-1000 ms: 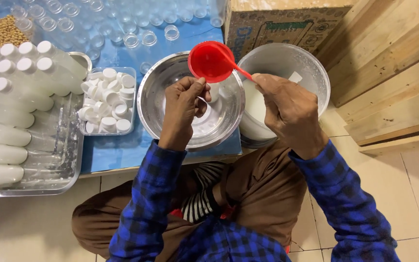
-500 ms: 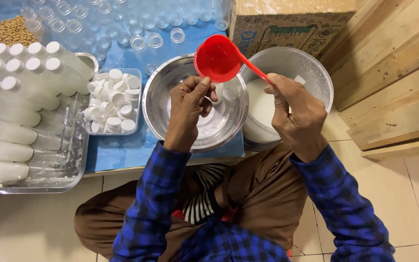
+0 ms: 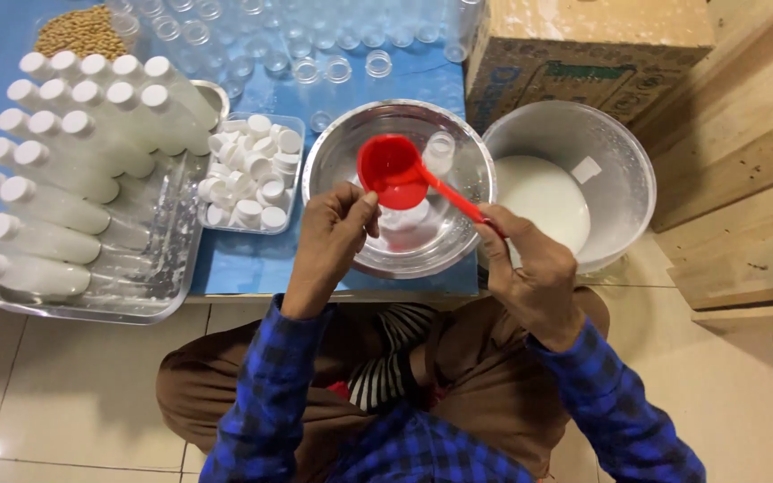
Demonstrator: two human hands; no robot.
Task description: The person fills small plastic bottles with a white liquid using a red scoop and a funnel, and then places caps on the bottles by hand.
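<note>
Here the right hand (image 3: pixel 534 273) pinches the red ladle (image 3: pixel 393 170) over the steel bowl (image 3: pixel 351 152), the left hand (image 3: pixel 333 237) clasps a small bottle (image 3: pixel 404 217) beneath; a tilt could spill milk onto the desk (image 3: pixel 243 259).

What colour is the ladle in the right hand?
Red ladle, held by the right hand; head view.

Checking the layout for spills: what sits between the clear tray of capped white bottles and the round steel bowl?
In the head view, a small clear container of loose white caps sits between the bottle tray and the steel bowl, on the blue mat.
</note>
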